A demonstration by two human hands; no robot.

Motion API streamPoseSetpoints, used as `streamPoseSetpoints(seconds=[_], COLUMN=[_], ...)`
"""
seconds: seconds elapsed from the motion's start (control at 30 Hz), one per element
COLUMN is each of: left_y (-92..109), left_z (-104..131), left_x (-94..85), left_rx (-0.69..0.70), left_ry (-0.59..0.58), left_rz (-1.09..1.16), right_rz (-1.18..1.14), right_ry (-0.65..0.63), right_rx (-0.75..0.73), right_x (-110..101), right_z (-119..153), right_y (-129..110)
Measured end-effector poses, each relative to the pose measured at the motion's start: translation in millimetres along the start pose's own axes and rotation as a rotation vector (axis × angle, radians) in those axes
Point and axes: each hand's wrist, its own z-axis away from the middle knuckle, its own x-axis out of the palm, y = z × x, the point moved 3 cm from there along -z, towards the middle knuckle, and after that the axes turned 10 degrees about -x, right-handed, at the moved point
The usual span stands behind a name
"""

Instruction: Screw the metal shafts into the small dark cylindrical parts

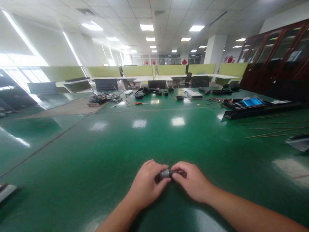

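Both hands, L [150, 182] & R [193, 182], clamped on opposite ends of a small silver/black cylindrical part [165, 174] over the green surface [116, 141] rn.

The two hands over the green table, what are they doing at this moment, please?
A person's left hand holds a small grey cylindrical part, while the right hand grips a dark, narrow piece right beside it. Whether the two are joined is too blurred to tell. Both hands are low over the near side of the green table. Farther back lie a screwdriver and other loose items.
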Motion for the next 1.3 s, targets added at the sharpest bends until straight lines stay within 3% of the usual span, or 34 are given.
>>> streamPoseSetpoints(seconds=[0.9, 1.3], left_y=[0.0, 1.4], left_z=[0.8, 0.5], left_x=[-3.8, -6.9], left_rx=[0.029, 0.056], left_ry=[-0.002, 0.054], left_rz=[-0.041, -0.029], right_rz=[0.032, 0.020], right_ry=[-0.008, -0.015], right_rx=[-0.009, -0.010], right_x=[0.3, -1.4], right_z=[0.1, -0.2], right_y=[-2.2, -1.7])
